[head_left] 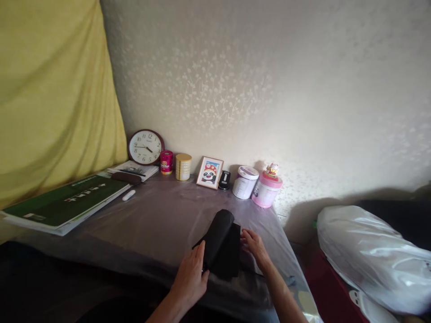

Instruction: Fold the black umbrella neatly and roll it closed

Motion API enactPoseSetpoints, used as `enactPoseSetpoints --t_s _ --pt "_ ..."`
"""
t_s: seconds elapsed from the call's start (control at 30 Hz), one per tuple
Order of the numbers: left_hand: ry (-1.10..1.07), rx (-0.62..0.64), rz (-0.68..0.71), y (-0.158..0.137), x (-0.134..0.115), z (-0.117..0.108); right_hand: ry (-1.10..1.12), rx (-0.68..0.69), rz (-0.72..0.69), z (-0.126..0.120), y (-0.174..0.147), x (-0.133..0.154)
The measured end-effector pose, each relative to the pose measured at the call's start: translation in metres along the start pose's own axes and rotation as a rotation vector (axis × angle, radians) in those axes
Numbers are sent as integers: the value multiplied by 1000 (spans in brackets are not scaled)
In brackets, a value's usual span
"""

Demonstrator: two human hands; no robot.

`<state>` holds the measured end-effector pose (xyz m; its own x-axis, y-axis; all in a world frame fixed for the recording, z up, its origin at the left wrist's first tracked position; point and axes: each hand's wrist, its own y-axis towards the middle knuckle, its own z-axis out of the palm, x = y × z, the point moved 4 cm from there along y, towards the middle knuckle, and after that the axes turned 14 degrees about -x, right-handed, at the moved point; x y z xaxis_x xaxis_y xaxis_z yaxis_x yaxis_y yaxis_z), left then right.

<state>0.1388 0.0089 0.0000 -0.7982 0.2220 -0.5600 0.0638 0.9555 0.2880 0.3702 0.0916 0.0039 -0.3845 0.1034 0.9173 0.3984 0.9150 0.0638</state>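
Note:
A black, soft-looking roll (218, 237) with a flat flap spread along its right side lies near the front of the table. It appears to be fabric, but its exact kind is unclear. My left hand (190, 273) is closed around the roll's lower left end, with a small shiny spot by the fingers. At the flap's right edge is my right hand (255, 246), fingers bent and slightly apart; whether they touch the flap is hard to make out.
Plastic film covers the table (161, 215). Along the wall stand a clock (146, 147), a pink tin (166, 162), a yellow tin (183, 167), a framed panda picture (209, 173) and two lidded tubs (245, 183). Left lies a green book (67, 199); right, a white plastic bag (373, 255).

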Motion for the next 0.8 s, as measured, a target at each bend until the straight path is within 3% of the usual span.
enactPoseSetpoints --t_s 0.17,0.5,0.8 --pt "-16 -8 -10 1 2 1 49 30 69 15 -27 11" --pt "-36 0 -17 4 2 -3 183 32 93 43 -37 48" --pt "-47 -6 -46 8 12 3 86 29 -67 83 -39 56"
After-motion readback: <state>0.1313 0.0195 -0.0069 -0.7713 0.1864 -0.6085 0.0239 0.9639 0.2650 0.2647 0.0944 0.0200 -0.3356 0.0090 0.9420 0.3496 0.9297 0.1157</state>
